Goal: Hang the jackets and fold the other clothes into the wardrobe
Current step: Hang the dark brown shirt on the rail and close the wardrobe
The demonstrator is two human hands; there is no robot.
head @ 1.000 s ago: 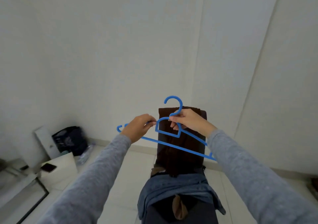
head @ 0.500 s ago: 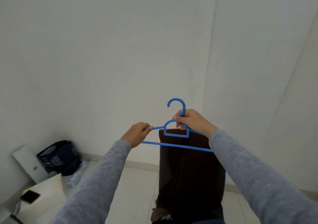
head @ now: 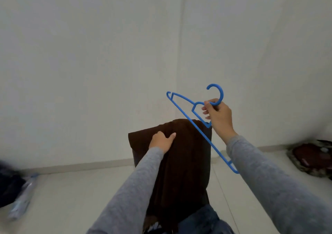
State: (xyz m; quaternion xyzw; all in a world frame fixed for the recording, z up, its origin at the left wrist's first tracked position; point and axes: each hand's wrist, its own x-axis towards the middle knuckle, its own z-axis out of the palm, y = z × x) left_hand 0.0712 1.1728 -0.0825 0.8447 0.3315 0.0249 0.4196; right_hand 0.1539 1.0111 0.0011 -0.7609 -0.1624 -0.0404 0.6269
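1. Head view: two grey sleeves reach forward from the bottom edge, the left sleeve (head: 129, 189) up the middle and the right sleeve (head: 269, 183) in from the lower right.
2. A blue denim garment (head: 203, 221) lies bunched at the bottom edge, at the foot of the brown garment (head: 185, 162), which hangs in front of the person as a long dark fold.
3. The left hand (head: 162, 141) sits at the top of the brown garment, thumb laid across the front and fingers tucked out of sight behind the cloth, its grip closed on the fold.
4. The right hand (head: 218, 115), raised higher and to the right, has its grip closed round the neck of a blue plastic hanger (head: 202, 133) just under the hook.
5. The hanger is tilted, one end high to the left, the other low by the right sleeve, its bar crossing the garment's upper right corner.
6. On the pale floor (head: 71, 197), a plastic bottle (head: 23, 196) lies beside a blurred dark bag (head: 9, 189) at far left; a round dark red cushion (head: 312, 156) sits at far right.
7. Plain white walls (head: 107, 54) meet in a corner behind.
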